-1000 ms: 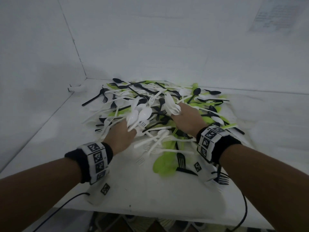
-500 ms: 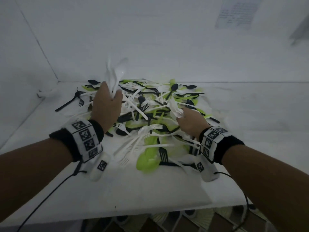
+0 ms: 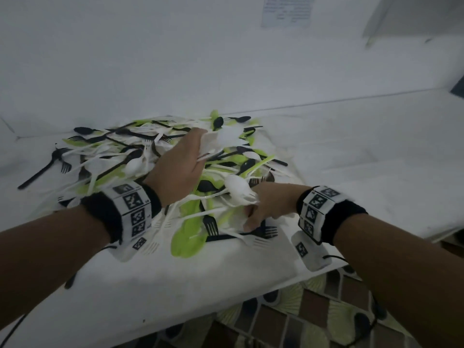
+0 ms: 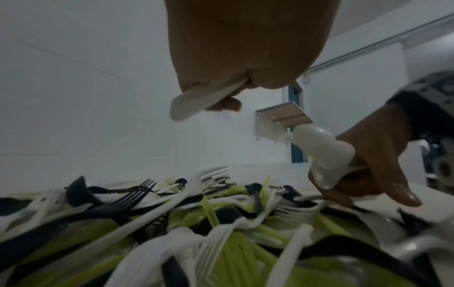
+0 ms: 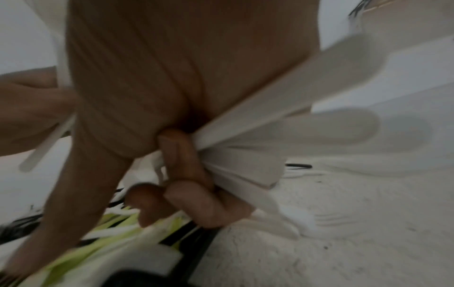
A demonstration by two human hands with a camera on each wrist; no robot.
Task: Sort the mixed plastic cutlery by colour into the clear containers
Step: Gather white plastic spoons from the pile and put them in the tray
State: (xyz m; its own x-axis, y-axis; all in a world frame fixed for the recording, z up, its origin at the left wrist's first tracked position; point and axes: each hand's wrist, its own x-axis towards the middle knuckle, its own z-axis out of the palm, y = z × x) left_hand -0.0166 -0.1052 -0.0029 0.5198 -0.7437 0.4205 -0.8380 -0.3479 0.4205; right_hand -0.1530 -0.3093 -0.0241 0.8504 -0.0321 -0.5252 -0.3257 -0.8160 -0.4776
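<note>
A white table (image 3: 351, 151) bears a heap of mixed cutlery (image 3: 140, 156), black, white and lime green, spread across its middle. Above the heap the left hand (image 3: 180, 167) grips a bunch of white cutlery (image 3: 221, 141). At the heap's near right edge the right hand (image 3: 268, 204) clutches white spoons (image 3: 238, 189), handles fanning from its curled fingers (image 5: 186, 174).

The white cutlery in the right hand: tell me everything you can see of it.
The right hand grips a bunch of white cutlery, thin matte plastic. In the head view spoon bowls and fork tines stick out leftward past the fist, low over the mixed pile of white, black and green pieces. The right wrist view shows flat handles fanning out from the curled fingers. The count is unclear.
</note>
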